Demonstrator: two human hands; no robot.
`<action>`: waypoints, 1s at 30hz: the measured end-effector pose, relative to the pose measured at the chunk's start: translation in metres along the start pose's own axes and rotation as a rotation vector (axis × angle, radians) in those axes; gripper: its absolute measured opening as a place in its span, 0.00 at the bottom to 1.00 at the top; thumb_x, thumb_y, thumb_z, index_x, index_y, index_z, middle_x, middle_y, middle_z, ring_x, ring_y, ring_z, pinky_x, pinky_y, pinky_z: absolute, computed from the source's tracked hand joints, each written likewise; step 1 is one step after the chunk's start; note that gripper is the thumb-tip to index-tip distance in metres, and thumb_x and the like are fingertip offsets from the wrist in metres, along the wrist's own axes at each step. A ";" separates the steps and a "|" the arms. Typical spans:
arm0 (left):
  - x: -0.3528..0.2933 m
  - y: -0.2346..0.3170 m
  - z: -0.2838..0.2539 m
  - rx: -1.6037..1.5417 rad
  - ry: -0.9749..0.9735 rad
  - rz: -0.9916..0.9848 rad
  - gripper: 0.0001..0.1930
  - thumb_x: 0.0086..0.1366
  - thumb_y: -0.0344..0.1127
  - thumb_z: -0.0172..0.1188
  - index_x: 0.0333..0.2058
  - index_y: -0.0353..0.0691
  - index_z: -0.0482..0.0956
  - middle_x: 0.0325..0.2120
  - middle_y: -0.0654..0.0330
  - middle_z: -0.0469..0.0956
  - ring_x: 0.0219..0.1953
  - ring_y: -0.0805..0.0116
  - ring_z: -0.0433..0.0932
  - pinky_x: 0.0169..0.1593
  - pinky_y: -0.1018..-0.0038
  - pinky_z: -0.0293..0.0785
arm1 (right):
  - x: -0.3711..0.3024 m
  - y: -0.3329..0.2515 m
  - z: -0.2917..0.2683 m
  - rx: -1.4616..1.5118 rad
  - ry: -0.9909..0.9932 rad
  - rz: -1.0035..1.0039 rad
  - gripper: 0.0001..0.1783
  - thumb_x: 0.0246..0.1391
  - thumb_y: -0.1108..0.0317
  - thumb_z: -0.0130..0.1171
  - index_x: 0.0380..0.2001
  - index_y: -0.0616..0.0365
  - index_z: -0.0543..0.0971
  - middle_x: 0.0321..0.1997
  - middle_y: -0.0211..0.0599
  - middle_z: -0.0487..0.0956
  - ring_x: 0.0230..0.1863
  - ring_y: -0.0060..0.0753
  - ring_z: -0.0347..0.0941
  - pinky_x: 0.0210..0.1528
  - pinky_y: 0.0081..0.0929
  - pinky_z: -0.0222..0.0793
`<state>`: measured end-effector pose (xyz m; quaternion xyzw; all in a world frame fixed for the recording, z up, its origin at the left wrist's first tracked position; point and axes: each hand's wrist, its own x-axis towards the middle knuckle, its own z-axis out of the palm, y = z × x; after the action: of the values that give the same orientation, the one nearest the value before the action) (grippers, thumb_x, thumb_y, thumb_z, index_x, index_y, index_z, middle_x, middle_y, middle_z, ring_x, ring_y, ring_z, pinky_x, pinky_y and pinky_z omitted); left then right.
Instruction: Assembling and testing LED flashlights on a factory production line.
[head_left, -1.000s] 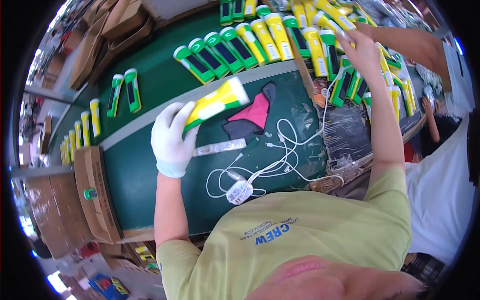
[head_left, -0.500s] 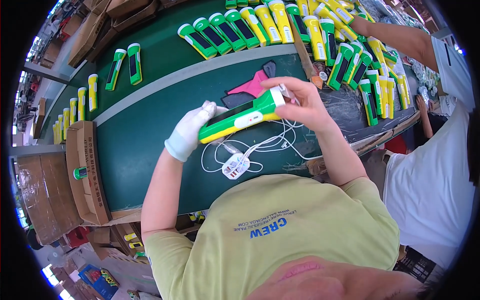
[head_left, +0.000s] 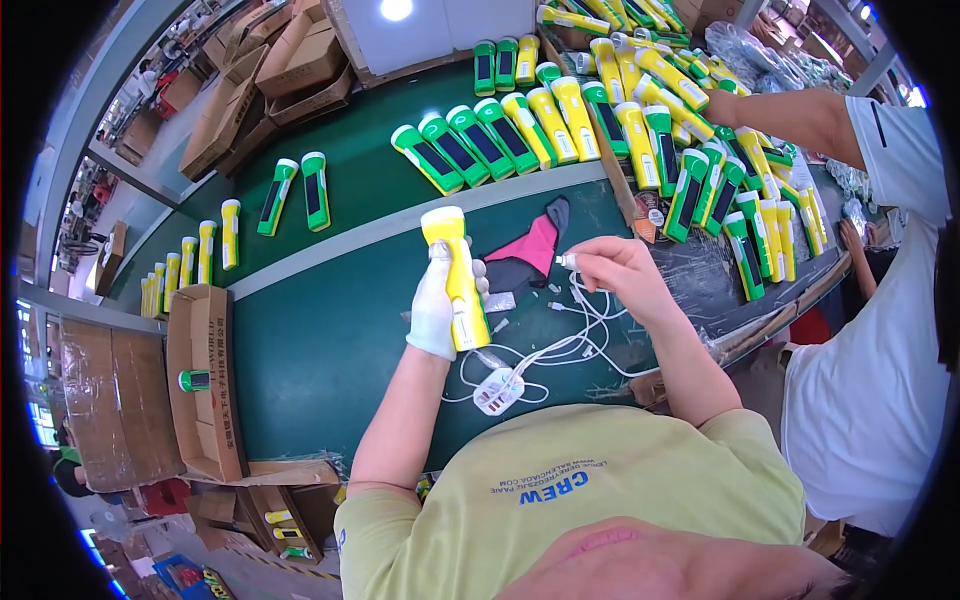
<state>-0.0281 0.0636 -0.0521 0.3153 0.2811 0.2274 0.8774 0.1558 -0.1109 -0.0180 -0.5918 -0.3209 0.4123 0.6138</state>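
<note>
My left hand (head_left: 436,310), in a white glove, is closed around a flashlight (head_left: 463,290) with a yellow body and white head. It stands nearly upright above the green bench, head end away from me. To its right, my bare right hand (head_left: 625,275) pinches the white plug of a cable (head_left: 580,290), apart from the flashlight. Between the hands lies a pink and dark grey cloth (head_left: 535,246). Tangled white cables run to a white multi-port charger (head_left: 498,391) on the bench, close to my body.
Green and yellow flashlights stand in a row (head_left: 490,140) beyond a pale rail. More are heaped at the right (head_left: 690,130), where a co-worker's arm (head_left: 785,120) reaches in. An open cardboard box (head_left: 205,390) stands at the left bench edge.
The flashlight has gone from lying across both hands to upright in my left hand, now yellow side showing. My right hand has left its head and pinches a cable plug. The view has shifted.
</note>
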 end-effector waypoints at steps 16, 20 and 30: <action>-0.007 -0.016 0.033 0.595 -0.099 0.459 0.18 0.65 0.40 0.59 0.47 0.34 0.71 0.32 0.59 0.77 0.31 0.76 0.75 0.35 0.78 0.73 | 0.010 0.010 0.055 -0.696 -0.200 -0.840 0.07 0.47 0.77 0.61 0.32 0.56 0.81 0.26 0.34 0.77 0.29 0.37 0.75 0.29 0.29 0.71; -0.015 -0.008 0.041 0.367 -0.216 0.227 0.20 0.67 0.43 0.55 0.51 0.35 0.67 0.29 0.57 0.75 0.26 0.73 0.74 0.32 0.76 0.73 | -0.028 0.022 0.062 -0.826 -0.495 -0.631 0.07 0.49 0.70 0.64 0.34 0.55 0.80 0.32 0.32 0.80 0.32 0.36 0.77 0.34 0.28 0.74; -0.050 -0.010 0.048 0.843 -0.663 -0.025 0.31 0.47 0.38 0.74 0.51 0.39 0.72 0.37 0.61 0.79 0.38 0.68 0.79 0.45 0.72 0.75 | -0.005 -0.057 0.023 -0.965 -0.087 -1.125 0.29 0.42 0.43 0.68 0.35 0.57 0.77 0.23 0.35 0.72 0.22 0.36 0.73 0.20 0.30 0.66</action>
<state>-0.0323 0.0069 -0.0106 0.6917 0.0594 -0.0276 0.7192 0.1403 -0.1021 0.0409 -0.5250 -0.7451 -0.1282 0.3907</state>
